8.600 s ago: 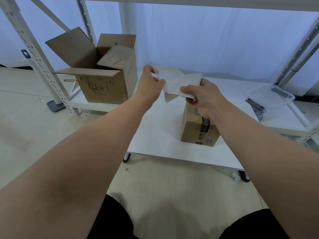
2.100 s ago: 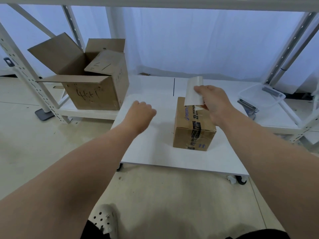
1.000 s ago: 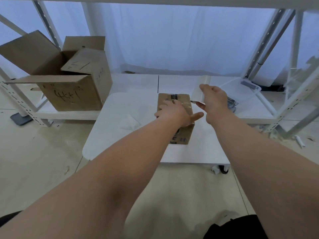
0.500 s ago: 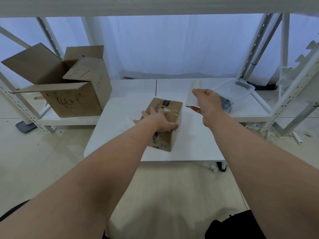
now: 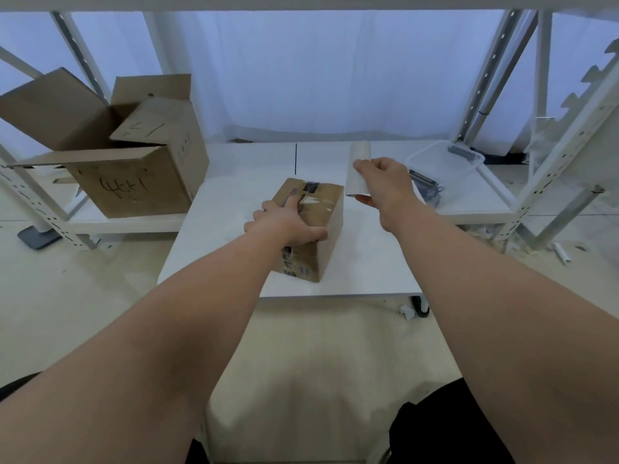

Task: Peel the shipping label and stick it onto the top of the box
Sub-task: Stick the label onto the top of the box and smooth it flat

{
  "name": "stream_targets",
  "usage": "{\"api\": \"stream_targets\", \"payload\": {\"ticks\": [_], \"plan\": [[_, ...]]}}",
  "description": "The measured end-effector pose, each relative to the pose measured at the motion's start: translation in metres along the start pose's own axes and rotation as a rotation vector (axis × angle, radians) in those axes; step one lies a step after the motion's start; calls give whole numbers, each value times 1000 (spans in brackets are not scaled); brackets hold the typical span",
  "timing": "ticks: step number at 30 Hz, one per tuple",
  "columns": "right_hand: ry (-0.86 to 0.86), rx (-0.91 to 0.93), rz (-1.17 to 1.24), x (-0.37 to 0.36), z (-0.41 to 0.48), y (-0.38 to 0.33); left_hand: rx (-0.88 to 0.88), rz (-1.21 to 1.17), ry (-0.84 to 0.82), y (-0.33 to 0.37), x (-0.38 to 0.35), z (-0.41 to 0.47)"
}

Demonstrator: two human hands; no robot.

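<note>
A small taped cardboard box [image 5: 320, 216] stands on the white table [image 5: 368, 262], turned at an angle. My left hand [image 5: 284, 226] grips its near left top corner, thumb along the near edge and fingers spread over the top. My right hand [image 5: 382, 182] is to the right of the box, above the table, and pinches the white shipping label [image 5: 357, 172], which stands upright and curls slightly. The label is apart from the box.
A large open cardboard box [image 5: 134, 162] sits on the low shelf at the left. A clear plastic tray [image 5: 445, 165] with small metal items lies at the back right. White rack posts [image 5: 552, 162] stand on both sides.
The box has been turned and shifted a little on the table under my left hand. My right hand keeps the label upright at the box's right, nearly in the same place.
</note>
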State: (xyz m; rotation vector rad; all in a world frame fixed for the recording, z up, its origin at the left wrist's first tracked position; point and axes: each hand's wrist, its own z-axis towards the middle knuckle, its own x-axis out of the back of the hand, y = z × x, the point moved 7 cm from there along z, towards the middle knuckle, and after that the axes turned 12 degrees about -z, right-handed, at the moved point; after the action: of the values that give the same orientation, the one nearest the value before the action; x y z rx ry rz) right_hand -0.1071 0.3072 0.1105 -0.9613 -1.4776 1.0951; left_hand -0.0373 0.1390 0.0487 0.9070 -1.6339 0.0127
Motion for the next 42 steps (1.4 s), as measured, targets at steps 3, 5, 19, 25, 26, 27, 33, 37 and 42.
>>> {"api": "stream_targets", "payload": {"ticks": [3, 5, 19, 25, 26, 27, 33, 37, 42], "plan": [[21, 13, 12, 6, 1, -3, 28, -480, -88, -8, 8, -6], [31, 15, 21, 9, 1, -5, 32, -778, -154, -8, 12, -16], [-42, 58, -50, -12, -5, -12, -5, -513, -32, -37, -1, -12], [-73, -39, 93, -19, 4, -8, -473, 54, -37, 11, 19, -17], [-75, -57, 122, -19, 5, -8, -502, 164, -87, 13, 13, -17], [-75, -72, 148, -19, 6, -7, -516, 262, -122, 13, 9, -17], [-114, -117, 129, -17, 12, 1, -557, 481, -164, 9, 22, -16], [-160, -154, 100, -23, 9, 5, -573, 520, -131, 9, 20, -17], [-189, -157, 96, -32, 2, 0, -587, 514, -114, 9, 23, -17]]}}
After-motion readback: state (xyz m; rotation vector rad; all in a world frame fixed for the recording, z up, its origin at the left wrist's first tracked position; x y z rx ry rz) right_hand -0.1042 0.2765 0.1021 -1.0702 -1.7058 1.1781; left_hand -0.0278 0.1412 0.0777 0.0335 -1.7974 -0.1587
